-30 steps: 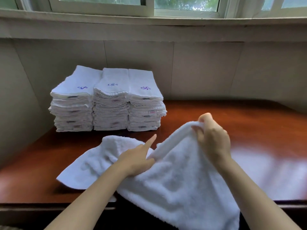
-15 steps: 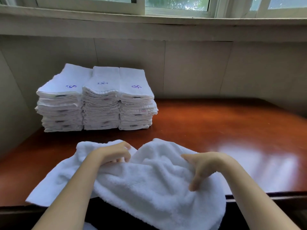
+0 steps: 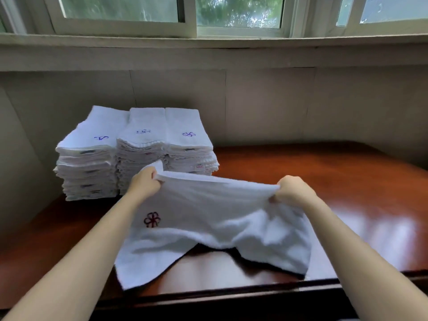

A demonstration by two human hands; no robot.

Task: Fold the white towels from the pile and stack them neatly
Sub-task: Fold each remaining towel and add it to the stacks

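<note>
A white towel (image 3: 215, 218) with a dark purple flower mark hangs stretched between my hands above the wooden table (image 3: 324, 181). My left hand (image 3: 144, 183) grips its upper left corner. Its upper right corner is bunched in my right hand (image 3: 293, 189). The towel's lower edge sags and touches the table near the front edge. Three neat stacks of folded white towels (image 3: 136, 151) with blue marks stand side by side at the back left, just behind my left hand.
A tiled wall (image 3: 278, 100) rises behind the table, with a window sill and windows (image 3: 231, 15) above. The table's dark front edge (image 3: 231, 295) runs below the towel. Glossy table surface stretches to the right of the stacks.
Both hands rose from the crumpled towel on the table and pulled apart, lifting it by its top corners so it now hangs spread out, flower mark showing.
</note>
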